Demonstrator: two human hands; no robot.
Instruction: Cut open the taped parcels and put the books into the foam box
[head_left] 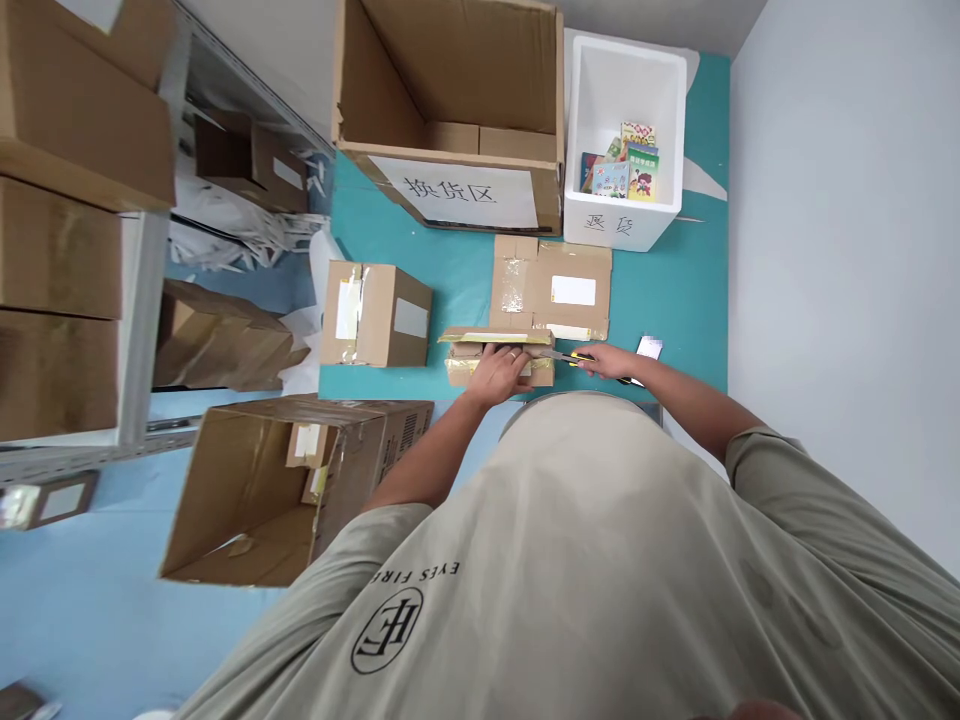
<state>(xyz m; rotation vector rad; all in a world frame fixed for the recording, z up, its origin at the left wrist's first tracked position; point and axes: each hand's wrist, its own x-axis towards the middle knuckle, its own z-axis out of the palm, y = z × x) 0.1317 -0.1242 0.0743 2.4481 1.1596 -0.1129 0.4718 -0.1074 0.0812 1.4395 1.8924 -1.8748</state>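
A small cardboard box (459,372) with shiny tape lies at the front edge of the green-topped table, one flap (457,336) raised along its far side. My left hand (501,374) grips this box, its fingers reaching over the top at the gap under the flap. In my right hand (604,360) is a box cutter (577,358) with a yellow and black handle. Its blade points left and meets the right end of the box near the gap. Just behind lies a flattened cardboard piece (551,262) with a white label.
A taped carton (375,315) stands on the table's left. Farther back are a large open carton (450,190) and a white foam box (624,225) holding several booklets. A phone (649,347) lies by my right wrist. An open carton (247,490) and loaded shelves (139,330) stand left.
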